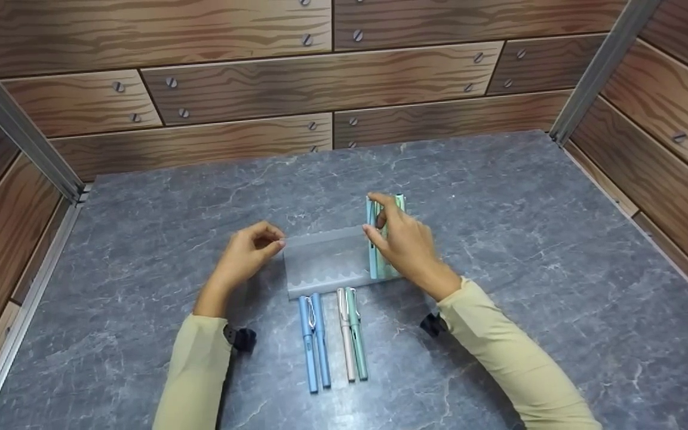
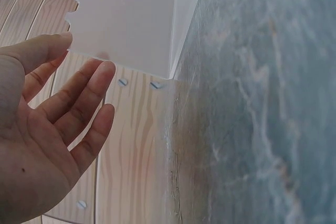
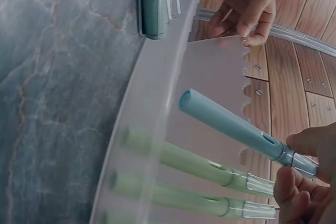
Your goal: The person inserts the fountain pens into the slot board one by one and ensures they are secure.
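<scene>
A translucent plastic pen rack (image 1: 326,257) with notched edges stands on the table. My left hand (image 1: 248,251) pinches its left corner between thumb and index finger; the other fingers (image 2: 97,135) are spread apart. Over the rack's right end, my right hand (image 1: 407,245) pinches a light blue pen (image 3: 231,124) near its clear end. This pen is tilted, its opaque end pointing into the rack. Beside it, several light green pens (image 3: 194,163) lie in the rack, partly hidden by my right hand in the head view.
In front of the rack lie two blue pens (image 1: 308,346), a pale beige pen (image 1: 346,340) and a green pen (image 1: 357,346) on the marbled grey table (image 1: 499,197). Wood-patterned panels (image 1: 248,95) and metal posts (image 1: 601,65) enclose the table.
</scene>
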The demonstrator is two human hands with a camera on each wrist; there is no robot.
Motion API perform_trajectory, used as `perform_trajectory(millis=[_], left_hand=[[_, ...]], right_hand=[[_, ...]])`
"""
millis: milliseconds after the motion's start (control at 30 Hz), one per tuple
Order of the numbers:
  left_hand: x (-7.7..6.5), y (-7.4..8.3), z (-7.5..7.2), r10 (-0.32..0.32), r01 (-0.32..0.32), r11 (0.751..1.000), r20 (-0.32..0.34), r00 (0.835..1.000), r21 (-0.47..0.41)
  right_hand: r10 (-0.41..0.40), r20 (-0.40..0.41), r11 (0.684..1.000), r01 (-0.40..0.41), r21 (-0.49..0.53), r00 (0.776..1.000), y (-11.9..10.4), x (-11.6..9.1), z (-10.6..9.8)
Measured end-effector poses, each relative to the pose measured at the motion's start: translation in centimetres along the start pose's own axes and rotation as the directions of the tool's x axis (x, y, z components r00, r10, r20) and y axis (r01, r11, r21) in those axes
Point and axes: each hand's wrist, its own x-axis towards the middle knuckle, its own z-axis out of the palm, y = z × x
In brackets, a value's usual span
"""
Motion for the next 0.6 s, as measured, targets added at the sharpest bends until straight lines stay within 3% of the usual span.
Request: perform_trajectory(millis=[600], left_hand=[[-0.04,0.03,0.07,-0.005,0.005,1.0,0.0,1.0,-0.013]], right_hand=[[-0.014,-0.061,0.999,0.012,-0.036,0.998,0.71,0.42,1.03]])
